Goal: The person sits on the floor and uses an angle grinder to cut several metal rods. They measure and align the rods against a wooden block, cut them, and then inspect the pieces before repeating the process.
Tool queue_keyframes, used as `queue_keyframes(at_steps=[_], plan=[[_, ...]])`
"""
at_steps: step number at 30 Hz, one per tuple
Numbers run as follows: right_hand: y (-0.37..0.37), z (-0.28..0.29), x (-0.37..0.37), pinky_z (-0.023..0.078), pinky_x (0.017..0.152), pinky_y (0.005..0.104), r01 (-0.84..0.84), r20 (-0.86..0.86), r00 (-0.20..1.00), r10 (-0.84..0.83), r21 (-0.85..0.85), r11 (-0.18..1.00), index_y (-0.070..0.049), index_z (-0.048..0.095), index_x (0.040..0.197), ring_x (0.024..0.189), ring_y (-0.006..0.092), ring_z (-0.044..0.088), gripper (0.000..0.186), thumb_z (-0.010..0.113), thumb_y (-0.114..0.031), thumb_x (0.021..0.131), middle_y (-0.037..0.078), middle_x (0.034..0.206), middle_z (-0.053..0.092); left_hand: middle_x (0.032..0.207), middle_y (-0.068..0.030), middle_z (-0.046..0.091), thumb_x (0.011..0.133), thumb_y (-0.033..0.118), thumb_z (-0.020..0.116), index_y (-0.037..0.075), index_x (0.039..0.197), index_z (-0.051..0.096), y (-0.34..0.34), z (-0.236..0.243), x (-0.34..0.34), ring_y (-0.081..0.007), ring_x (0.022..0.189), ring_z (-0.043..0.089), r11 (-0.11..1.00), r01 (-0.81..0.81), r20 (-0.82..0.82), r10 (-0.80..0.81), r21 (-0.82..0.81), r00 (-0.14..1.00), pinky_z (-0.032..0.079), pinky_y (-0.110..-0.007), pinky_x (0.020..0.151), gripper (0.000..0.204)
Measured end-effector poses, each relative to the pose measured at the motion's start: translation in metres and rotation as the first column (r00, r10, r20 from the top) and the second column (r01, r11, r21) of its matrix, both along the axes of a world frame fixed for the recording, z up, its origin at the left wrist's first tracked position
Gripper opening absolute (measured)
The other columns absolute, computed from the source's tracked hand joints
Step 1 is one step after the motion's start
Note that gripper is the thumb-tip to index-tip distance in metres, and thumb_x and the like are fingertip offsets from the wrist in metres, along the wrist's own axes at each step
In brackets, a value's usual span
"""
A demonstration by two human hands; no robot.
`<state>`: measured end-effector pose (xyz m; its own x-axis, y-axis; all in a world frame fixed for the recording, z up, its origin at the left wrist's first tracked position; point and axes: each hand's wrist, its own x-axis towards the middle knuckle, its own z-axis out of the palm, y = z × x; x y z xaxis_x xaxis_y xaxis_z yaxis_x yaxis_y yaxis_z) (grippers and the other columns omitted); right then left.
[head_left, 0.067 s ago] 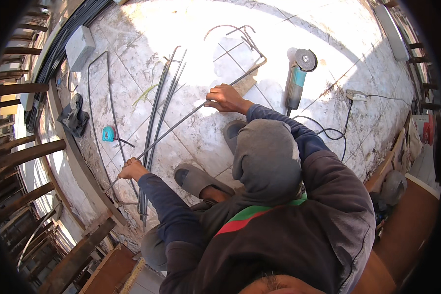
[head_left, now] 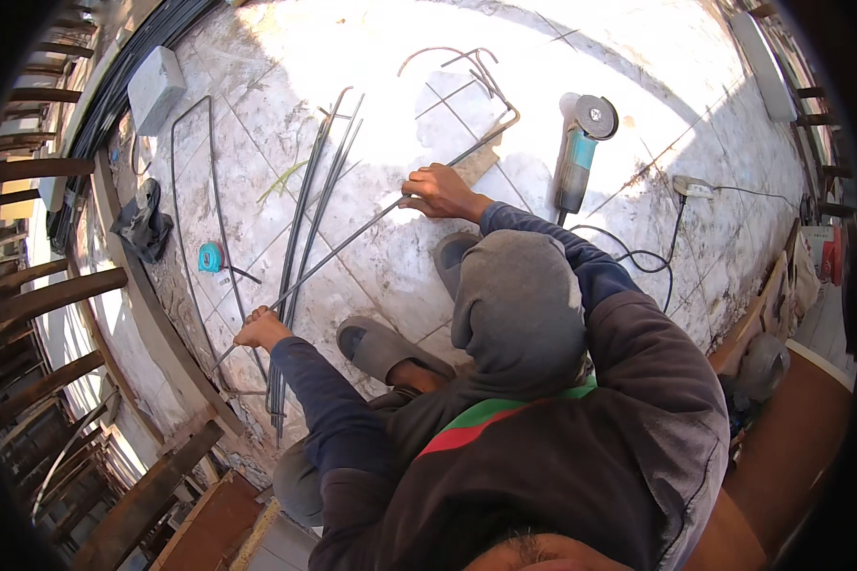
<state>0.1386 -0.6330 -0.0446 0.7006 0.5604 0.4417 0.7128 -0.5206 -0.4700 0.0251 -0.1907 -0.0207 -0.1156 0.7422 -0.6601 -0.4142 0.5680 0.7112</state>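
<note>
A long thin steel rod (head_left: pixel 343 246) slants across in front of me, its far right end bent into a hook. My left hand (head_left: pixel 263 329) is closed around the rod close to its near left end. Farther up, my right hand (head_left: pixel 440 192) grips the same rod between thumb and fingers, short of the bend. Beneath the rod, several straight rods (head_left: pixel 302 219) lie in a loose bundle on the tiles, passing just right of my left hand. A bent rod frame (head_left: pixel 173 181) lies to the left, with a teal tape measure (head_left: pixel 210 257) inside its outline.
An angle grinder (head_left: pixel 576 157) lies at the right, its cord (head_left: pixel 628 255) looping to a socket block (head_left: pixel 692 187). Bent rod pieces (head_left: pixel 448 50) lie at the far middle. A pale block (head_left: pixel 156 93), a dark cloth (head_left: pixel 144 224) and more rods (head_left: pixel 124 90) line the left.
My left hand has shifted very slightly to the right, together with the rod's near end. My right hand keeps its grip in the same place.
</note>
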Motion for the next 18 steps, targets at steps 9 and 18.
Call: queue_keyframes(at_steps=[9,18], plan=[[0.020,0.079,0.038,0.039,0.065,0.0342,0.129,0.327,0.934,-0.140,0.056,0.990,-0.017,0.060,0.076,0.071,0.0180,0.049,0.024,0.070,-0.039,0.081,-0.001,0.073,0.048,0.050,-0.0012,0.025,0.085,0.021,0.037,0.014,0.060,0.026,0.027,0.021,0.009,-0.0163,0.042,0.028,0.978,-0.050,0.428,-0.043,0.203,0.903,0.027,-0.032,0.043,0.028],[0.027,0.086,0.066,0.041,0.061,0.0370,0.063,0.128,0.989,-0.067,0.034,0.997,-0.014,0.061,0.072,0.065,0.0220,0.056,0.030,0.065,-0.040,0.086,0.002,0.062,0.055,0.058,-0.0049,0.035,0.088,0.023,0.040,0.009,0.072,0.034,0.020,0.066,0.030,-0.0190,0.051,0.039,0.917,0.040,0.394,-0.209,0.396,0.895,0.033,-0.034,0.050,0.022]])
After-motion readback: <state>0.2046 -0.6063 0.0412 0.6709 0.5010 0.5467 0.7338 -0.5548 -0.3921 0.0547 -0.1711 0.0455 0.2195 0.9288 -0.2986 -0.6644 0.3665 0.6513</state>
